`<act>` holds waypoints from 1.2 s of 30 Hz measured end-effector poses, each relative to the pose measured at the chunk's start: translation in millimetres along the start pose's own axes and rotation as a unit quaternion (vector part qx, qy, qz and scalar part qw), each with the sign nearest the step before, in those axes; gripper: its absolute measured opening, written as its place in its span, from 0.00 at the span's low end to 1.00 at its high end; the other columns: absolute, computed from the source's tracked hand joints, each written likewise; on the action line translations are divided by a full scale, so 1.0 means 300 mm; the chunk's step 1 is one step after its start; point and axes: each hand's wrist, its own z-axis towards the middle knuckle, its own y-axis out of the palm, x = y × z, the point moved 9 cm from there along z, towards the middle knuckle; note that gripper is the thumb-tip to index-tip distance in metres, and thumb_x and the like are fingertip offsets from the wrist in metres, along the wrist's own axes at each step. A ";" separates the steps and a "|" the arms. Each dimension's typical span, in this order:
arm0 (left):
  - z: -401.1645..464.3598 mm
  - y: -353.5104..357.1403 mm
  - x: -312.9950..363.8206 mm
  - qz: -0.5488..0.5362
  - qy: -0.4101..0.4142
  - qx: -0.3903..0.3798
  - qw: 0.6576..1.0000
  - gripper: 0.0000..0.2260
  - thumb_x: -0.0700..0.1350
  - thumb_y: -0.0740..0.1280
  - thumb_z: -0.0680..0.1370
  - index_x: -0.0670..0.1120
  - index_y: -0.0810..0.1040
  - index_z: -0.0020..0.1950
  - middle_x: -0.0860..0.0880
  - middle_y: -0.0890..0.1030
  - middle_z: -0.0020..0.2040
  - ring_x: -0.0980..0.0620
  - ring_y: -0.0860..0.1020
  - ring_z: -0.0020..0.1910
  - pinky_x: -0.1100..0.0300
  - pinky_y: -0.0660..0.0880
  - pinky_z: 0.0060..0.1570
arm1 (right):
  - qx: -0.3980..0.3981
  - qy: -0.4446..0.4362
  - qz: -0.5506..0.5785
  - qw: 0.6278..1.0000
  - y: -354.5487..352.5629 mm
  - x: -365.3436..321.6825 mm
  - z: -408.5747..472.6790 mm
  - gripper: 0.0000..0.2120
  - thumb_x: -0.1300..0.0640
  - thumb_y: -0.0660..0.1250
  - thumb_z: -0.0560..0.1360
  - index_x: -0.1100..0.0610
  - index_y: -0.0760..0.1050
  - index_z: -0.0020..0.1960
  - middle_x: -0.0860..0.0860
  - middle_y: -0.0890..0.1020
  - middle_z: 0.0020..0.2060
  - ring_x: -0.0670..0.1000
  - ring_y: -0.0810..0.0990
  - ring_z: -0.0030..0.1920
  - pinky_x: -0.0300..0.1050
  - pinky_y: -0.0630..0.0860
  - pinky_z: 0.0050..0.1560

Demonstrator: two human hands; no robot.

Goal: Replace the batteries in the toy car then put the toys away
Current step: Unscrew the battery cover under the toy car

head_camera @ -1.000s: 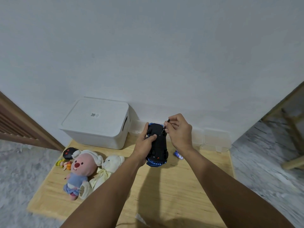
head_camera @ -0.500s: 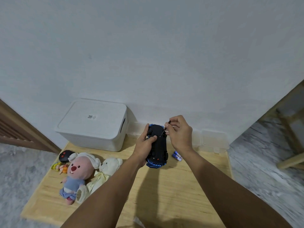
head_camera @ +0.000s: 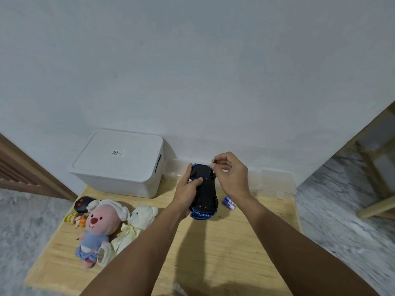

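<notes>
Both fingers (head_camera: 199, 180) (curled) round car (head_camera: 204, 189)

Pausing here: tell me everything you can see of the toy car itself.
The toy car is held upside down above the wooden table, matte black underside up, glossy blue body showing at the near end. It looks like plastic. The left hand grips its side, thumb on the underside; the right hand pinches a small dark screwdriver at the far end. Battery cover state unclear.

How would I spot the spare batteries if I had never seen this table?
Find the pale wooden table against the white wall. Right of the upturned blue toy car lie small blue-and-white cylindrical batteries, side by side. Nothing else there is so small or blue-and-white.
</notes>
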 end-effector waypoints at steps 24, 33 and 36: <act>0.012 -0.004 -0.008 0.000 -0.012 -0.005 1.000 0.28 0.38 0.64 0.79 0.59 0.63 0.76 0.46 0.81 0.60 0.42 0.82 0.53 0.47 0.81 0.50 | -0.002 -0.005 0.007 1.000 0.010 -0.011 0.017 0.11 0.68 0.68 0.72 0.51 0.79 0.46 0.48 0.85 0.42 0.45 0.83 0.43 0.33 0.78 0.47; 0.016 -0.008 -0.018 -0.003 -0.014 -0.005 1.000 0.28 0.38 0.64 0.79 0.60 0.64 0.75 0.46 0.80 0.62 0.40 0.81 0.56 0.44 0.79 0.54 | 0.025 0.015 0.014 0.999 0.001 0.000 0.021 0.09 0.66 0.71 0.72 0.51 0.78 0.44 0.46 0.83 0.38 0.44 0.81 0.40 0.29 0.76 0.42; 0.018 -0.012 -0.023 -0.004 -0.015 -0.007 1.000 0.27 0.38 0.65 0.79 0.60 0.66 0.75 0.45 0.80 0.62 0.41 0.82 0.54 0.45 0.80 0.52 | 0.013 0.026 0.025 0.999 0.008 0.006 0.018 0.10 0.67 0.70 0.72 0.54 0.79 0.47 0.47 0.84 0.40 0.42 0.83 0.42 0.30 0.77 0.44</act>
